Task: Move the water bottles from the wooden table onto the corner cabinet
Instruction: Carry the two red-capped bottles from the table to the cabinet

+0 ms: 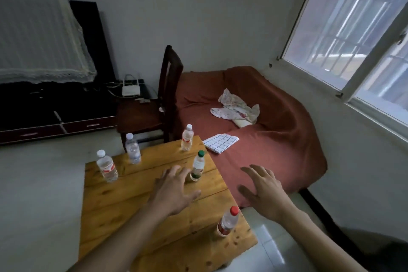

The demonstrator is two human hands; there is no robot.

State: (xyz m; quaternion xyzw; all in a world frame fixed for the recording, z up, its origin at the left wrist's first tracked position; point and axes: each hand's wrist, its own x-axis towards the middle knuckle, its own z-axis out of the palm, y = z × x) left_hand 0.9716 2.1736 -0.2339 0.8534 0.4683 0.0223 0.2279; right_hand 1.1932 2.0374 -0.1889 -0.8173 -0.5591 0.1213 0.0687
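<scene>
Several clear water bottles stand upright on the wooden table (123, 210). A green-capped bottle (198, 165) is at mid-table, just right of my left hand (174, 192), which hovers open with fingers spread. A red-capped bottle (227, 221) stands near the table's front right edge. White-capped bottles stand at the far corner (187, 137), the far left edge (133, 148) and the left side (107, 166). My right hand (261, 192) is open, off the table's right edge over the red-covered sofa. Neither hand touches a bottle.
A dark wooden chair (152, 112) stands behind the table. The red-covered sofa (276, 139) holds a checked cloth (220, 142) and crumpled fabric. A dark low cabinet (55, 108) with a router (131, 89) runs along the left wall. A barred window (353, 28) is at right.
</scene>
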